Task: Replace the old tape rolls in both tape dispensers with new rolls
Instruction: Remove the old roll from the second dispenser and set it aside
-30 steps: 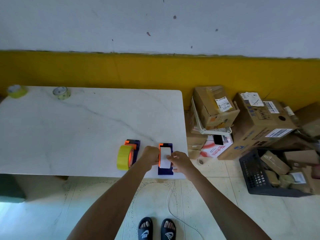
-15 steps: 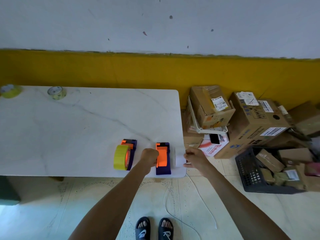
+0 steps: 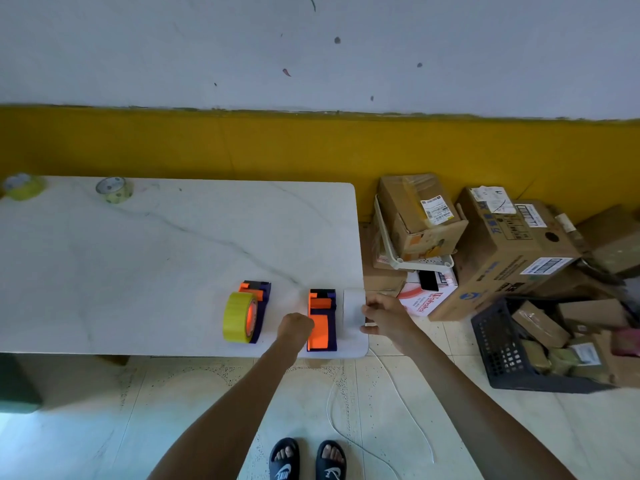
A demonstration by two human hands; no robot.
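Two purple and orange tape dispensers lie near the front edge of the white marble table [image 3: 138, 271]. The left dispenser [image 3: 258, 306] carries a yellow tape roll [image 3: 237, 317]. The right dispenser [image 3: 322, 320] has no roll on it and its orange hub shows. My left hand [image 3: 294, 327] is closed against the right dispenser's left side, holding it. A white roll [image 3: 353, 311] sits just right of that dispenser at the table's right edge, with the fingers of my right hand [image 3: 384, 315] on its right side. Two more tape rolls [image 3: 114, 190] [image 3: 24, 187] lie at the far back left.
Stacked cardboard boxes [image 3: 512, 244] and a white rack [image 3: 412, 261] stand on the floor right of the table. A black crate [image 3: 502, 351] with packages is in front of them. A white cord [image 3: 381, 445] lies on the tiles near my sandalled feet [image 3: 308, 460].
My right hand took the white roll off the right dispenser and carried it right to the table's edge, which bared the orange hub. My left hand stayed on the dispenser.
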